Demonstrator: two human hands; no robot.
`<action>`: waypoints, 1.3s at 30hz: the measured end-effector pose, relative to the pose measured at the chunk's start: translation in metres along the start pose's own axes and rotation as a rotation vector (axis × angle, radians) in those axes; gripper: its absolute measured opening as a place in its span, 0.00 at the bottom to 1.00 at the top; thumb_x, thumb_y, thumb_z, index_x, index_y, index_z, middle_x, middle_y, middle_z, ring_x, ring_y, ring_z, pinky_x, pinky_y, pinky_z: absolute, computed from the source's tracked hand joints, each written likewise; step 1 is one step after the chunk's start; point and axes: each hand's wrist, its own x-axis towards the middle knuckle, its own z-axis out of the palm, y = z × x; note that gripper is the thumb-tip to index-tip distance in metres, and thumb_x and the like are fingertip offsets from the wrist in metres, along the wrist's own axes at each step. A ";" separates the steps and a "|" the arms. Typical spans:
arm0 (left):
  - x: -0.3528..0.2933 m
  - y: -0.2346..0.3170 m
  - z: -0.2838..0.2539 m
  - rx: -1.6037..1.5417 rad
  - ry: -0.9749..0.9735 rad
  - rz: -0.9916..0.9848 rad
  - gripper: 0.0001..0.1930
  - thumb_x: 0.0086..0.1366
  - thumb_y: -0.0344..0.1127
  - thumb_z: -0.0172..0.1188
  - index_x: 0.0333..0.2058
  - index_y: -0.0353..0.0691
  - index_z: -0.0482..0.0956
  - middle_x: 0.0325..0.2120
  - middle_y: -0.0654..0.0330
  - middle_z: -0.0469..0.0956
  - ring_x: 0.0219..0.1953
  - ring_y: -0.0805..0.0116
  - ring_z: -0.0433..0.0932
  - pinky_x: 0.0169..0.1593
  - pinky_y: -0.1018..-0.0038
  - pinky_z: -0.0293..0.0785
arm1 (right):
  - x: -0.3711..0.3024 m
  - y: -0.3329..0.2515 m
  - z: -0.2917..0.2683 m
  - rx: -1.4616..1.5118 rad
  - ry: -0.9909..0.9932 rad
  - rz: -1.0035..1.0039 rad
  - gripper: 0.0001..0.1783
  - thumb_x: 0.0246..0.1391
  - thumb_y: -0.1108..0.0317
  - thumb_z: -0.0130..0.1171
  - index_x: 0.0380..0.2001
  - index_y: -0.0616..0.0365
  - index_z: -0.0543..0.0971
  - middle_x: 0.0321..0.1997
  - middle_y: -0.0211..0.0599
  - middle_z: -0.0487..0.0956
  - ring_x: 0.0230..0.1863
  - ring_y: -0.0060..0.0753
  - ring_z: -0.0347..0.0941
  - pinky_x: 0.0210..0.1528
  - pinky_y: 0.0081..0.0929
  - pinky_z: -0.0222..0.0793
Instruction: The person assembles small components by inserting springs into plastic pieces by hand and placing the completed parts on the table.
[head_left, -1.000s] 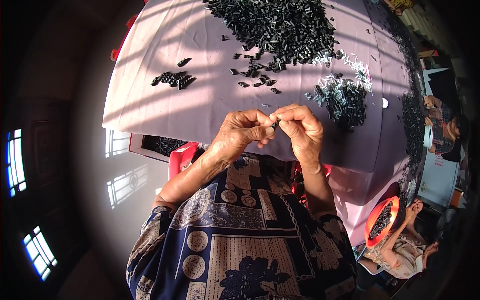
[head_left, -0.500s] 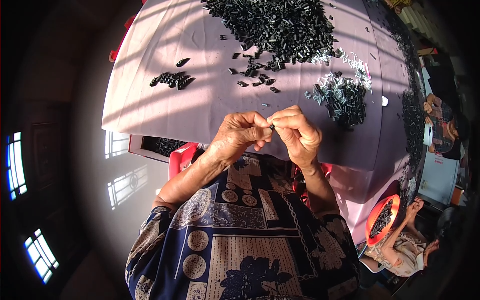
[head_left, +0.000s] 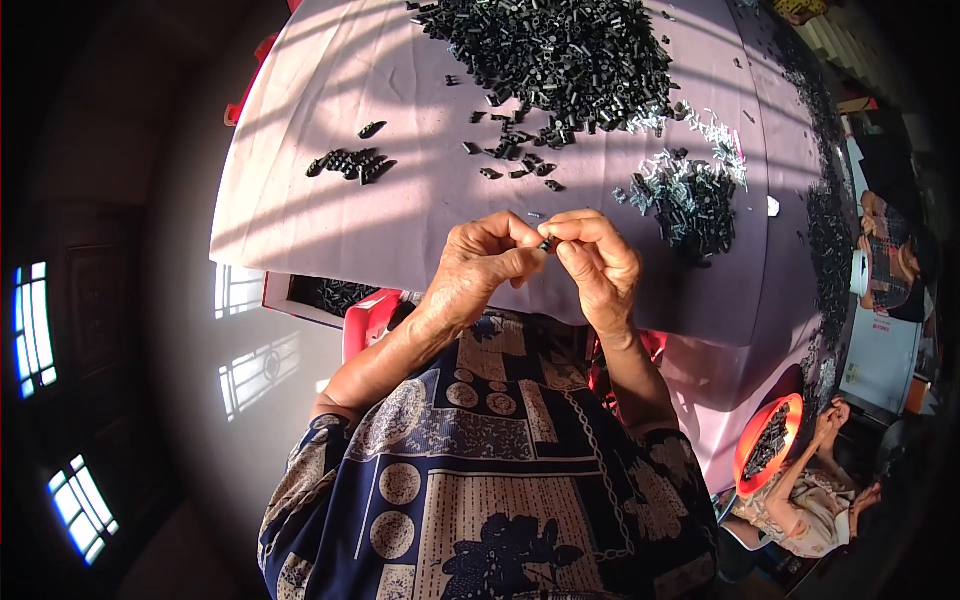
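Observation:
Between the fingertips of my left hand [head_left: 482,262] and my right hand [head_left: 598,262] is a small black plastic piece [head_left: 546,244], mostly covered by the fingers. Both hands pinch it together above the table's near edge. Just beyond them a small pale screw-like piece [head_left: 536,215] lies on the pink cloth. Farther off are several loose black pieces [head_left: 522,165]. To the right sits a pile of grey-silver screw-like pieces [head_left: 690,190] mixed with black. A small cluster of black pieces [head_left: 350,165] lies to the left.
A large heap of black pieces [head_left: 560,60] covers the far middle of the pink-clothed table [head_left: 300,220]. An open box [head_left: 330,292] of black parts and a red chair [head_left: 368,318] stand at the near left. At right, people sit by an orange basin [head_left: 740,450].
My hands stay pinched together, and the right fingers have shifted slightly on the black piece, showing more of it. The whole view has moved a little.

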 end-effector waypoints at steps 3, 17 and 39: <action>-0.002 -0.001 0.000 0.010 -0.016 0.001 0.03 0.45 0.23 0.52 0.22 0.34 0.70 0.17 0.62 0.70 0.18 0.79 0.65 0.22 0.84 0.61 | -0.001 -0.001 0.000 0.015 -0.005 0.001 0.06 0.46 0.78 0.45 0.29 0.63 0.69 0.32 0.36 0.69 0.34 0.21 0.65 0.37 0.15 0.60; 0.014 -0.001 0.002 0.035 0.048 -0.070 0.03 0.44 0.23 0.53 0.21 0.33 0.71 0.18 0.62 0.71 0.21 0.77 0.67 0.27 0.82 0.63 | 0.013 0.000 -0.020 -0.969 -0.220 -0.270 0.25 0.35 0.50 0.55 0.28 0.62 0.66 0.24 0.40 0.66 0.27 0.37 0.64 0.27 0.27 0.61; 0.003 -0.023 -0.010 0.085 -0.077 -0.349 0.04 0.38 0.24 0.55 0.17 0.31 0.72 0.15 0.59 0.71 0.21 0.75 0.68 0.29 0.81 0.63 | -0.017 0.027 -0.012 -1.012 -0.206 -0.396 0.15 0.29 0.61 0.53 0.08 0.55 0.59 0.09 0.31 0.60 0.11 0.30 0.59 0.12 0.24 0.56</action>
